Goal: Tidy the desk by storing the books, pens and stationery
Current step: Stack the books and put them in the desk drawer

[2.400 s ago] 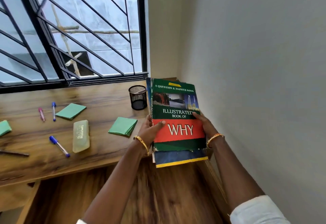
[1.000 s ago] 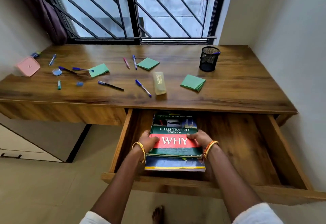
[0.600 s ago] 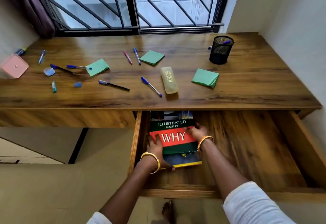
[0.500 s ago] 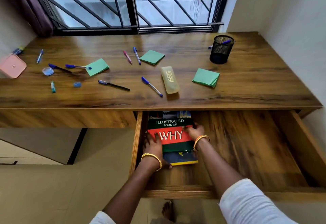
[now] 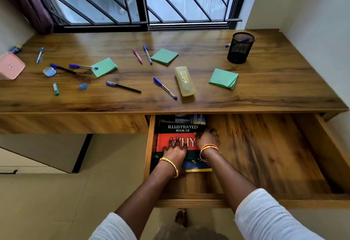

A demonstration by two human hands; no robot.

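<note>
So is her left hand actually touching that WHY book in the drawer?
Touching. The head view shows the left hand lying flat on the book, fingers spread over its red band.

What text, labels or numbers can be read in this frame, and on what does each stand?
"ILLUSTRATED BOOK OF": cover of the top book in the drawer.
"WHY": red band of that cover, partly hidden by the left hand.
Print on the yellow case: too small to read.
Mark on the pink box: too blurred to read.
</note>
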